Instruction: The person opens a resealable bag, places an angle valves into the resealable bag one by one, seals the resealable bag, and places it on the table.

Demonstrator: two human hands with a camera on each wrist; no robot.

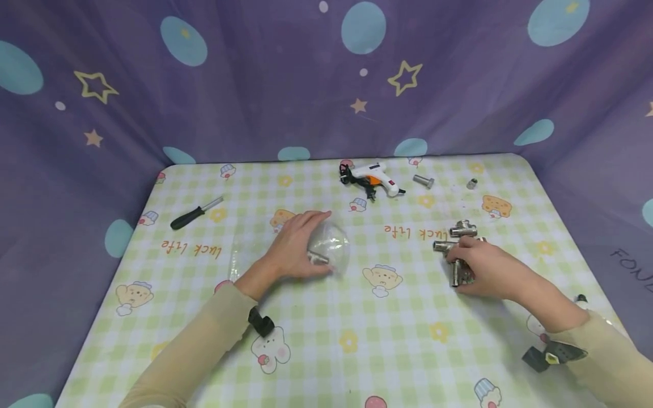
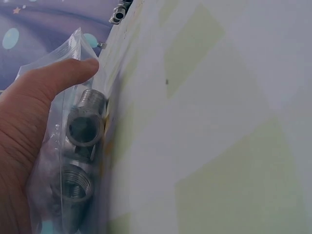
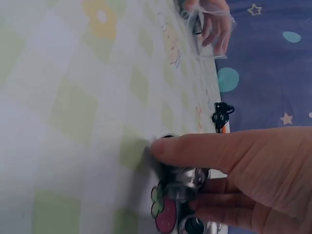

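Plastic bag, one, in cupped left hand; at least one metal fitting in curled right hand

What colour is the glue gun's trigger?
Orange; the trigger shows best in the head view.

Purple fabric backdrop with blue ovals and stars behind and beside a green-checked tablecloth

The right hand partly covers metal fittings, blurred in its wrist view. The left hand hides part of the plastic bag. A sleeve partly hides a dark-tipped object; black lettering runs off the right edge.
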